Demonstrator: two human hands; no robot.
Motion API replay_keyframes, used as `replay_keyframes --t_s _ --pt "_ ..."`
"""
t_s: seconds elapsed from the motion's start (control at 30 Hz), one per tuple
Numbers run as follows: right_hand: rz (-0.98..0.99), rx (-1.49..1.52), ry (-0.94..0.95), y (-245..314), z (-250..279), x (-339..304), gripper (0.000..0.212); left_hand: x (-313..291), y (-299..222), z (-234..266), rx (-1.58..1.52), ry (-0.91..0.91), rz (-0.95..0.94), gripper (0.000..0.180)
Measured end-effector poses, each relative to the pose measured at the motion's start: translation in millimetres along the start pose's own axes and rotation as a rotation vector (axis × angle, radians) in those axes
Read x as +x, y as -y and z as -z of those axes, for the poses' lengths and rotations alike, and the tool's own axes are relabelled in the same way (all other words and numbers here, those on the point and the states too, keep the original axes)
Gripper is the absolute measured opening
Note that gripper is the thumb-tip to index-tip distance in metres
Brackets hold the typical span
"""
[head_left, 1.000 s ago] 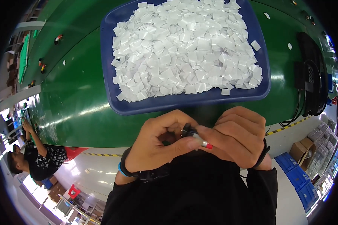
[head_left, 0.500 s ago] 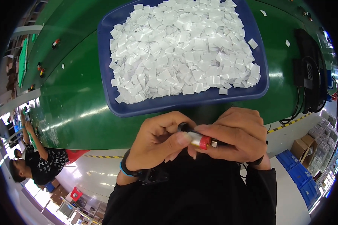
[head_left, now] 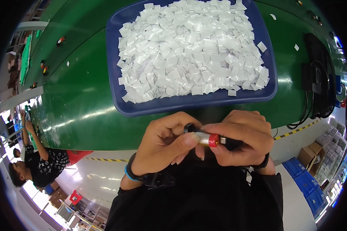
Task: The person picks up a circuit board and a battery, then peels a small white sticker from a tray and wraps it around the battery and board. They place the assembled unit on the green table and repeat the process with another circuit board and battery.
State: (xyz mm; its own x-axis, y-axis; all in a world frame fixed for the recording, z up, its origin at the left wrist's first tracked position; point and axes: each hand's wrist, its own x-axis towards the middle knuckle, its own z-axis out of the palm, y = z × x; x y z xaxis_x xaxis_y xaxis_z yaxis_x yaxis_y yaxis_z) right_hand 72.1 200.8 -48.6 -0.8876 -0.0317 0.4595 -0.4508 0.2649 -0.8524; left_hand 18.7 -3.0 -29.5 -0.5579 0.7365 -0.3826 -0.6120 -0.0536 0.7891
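"What's hard to make out?"

"The left end of the silver cylinder (head_left: 204, 138), covered by the left thumb. The dark piece (head_left: 233, 144) in the other hand is mostly hidden too, and I can't tell whether its metal tip meets the cylinder's red end. The blue tray (head_left: 196, 103) is cut off by the frame's upper edge."

"How many of each?"

"One cylinder, one tray, three loose white scraps (head_left: 296, 47) on the green table (head_left: 79, 90). The white squares (head_left: 192, 54) heaped in the tray (far too many, all overlapping) I can't count."

"And the hands?"

"Both curled, neither spread. The left hand (head_left: 164, 140) pinches the cylinder under its thumb; the right hand (head_left: 246, 138) closes its fingers about the dark piece."

"Where's the cylinder, then?"

"Just below the frame's centre, between the hands, red end to the right."
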Motion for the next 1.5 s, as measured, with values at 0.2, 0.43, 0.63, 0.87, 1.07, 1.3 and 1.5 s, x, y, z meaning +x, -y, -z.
replay_keyframes --t_s 0.2,0.43,0.63,0.87,1.07,1.3,1.5 --pt "-0.149 0.031 -0.002 9 -6 -2 0.027 -4 5 -2 0.008 -0.057 -0.082 0.023" --pt "-0.271 0.129 -0.007 21 -15 0 0.029 -9 5 3 -0.033 -0.075 -0.099 0.022" --pt "-0.318 0.169 0.038 19 -12 -1 0.031 -8 8 3 0.033 -0.098 -0.138 0.022" --pt "-0.283 0.123 0.054 17 -14 2 0.037 -11 5 5 0.024 -0.119 -0.148 0.022" --pt "-0.25 -0.032 0.141 21 -8 4 0.043 -11 2 5 0.209 -0.174 -0.279 0.029" --pt "-0.238 0.07 0.091 11 2 6 0.04 0 -3 4 0.649 -0.2 -0.532 0.038" --pt "-0.245 0.004 0.163 10 11 -1 0.028 0 -9 4 0.822 -0.159 -0.449 0.044"
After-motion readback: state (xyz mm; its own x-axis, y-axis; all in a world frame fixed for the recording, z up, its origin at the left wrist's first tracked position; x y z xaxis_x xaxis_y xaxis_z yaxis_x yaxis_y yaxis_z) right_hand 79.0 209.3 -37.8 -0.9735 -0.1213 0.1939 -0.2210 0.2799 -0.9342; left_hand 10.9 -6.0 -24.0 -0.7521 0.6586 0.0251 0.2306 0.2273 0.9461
